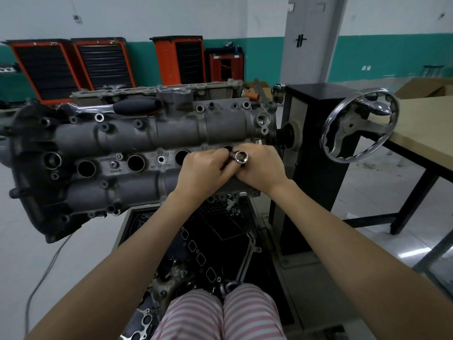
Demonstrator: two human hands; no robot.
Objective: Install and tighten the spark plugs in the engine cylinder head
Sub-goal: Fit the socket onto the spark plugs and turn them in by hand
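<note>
The grey engine cylinder head [152, 133] is mounted on a stand in front of me, with a row of round spark plug wells [136, 163] along its middle. My right hand [259, 168] grips a chrome spark plug socket [241, 157], its open end facing me, just above the rightmost well. My left hand [203, 171] meets it from the left, fingers curled round the socket's dark far end. Whether a plug sits in the socket is hidden. A ratchet wrench [117, 107] with a black handle lies on top of the head.
A chrome handwheel [358, 125] on the black stand column [316, 133] is at the right, beside a wooden table [421, 133]. Orange tool cabinets [73, 67] line the far wall. A tray of parts and gaskets [208, 246] sits below the head, by my knees.
</note>
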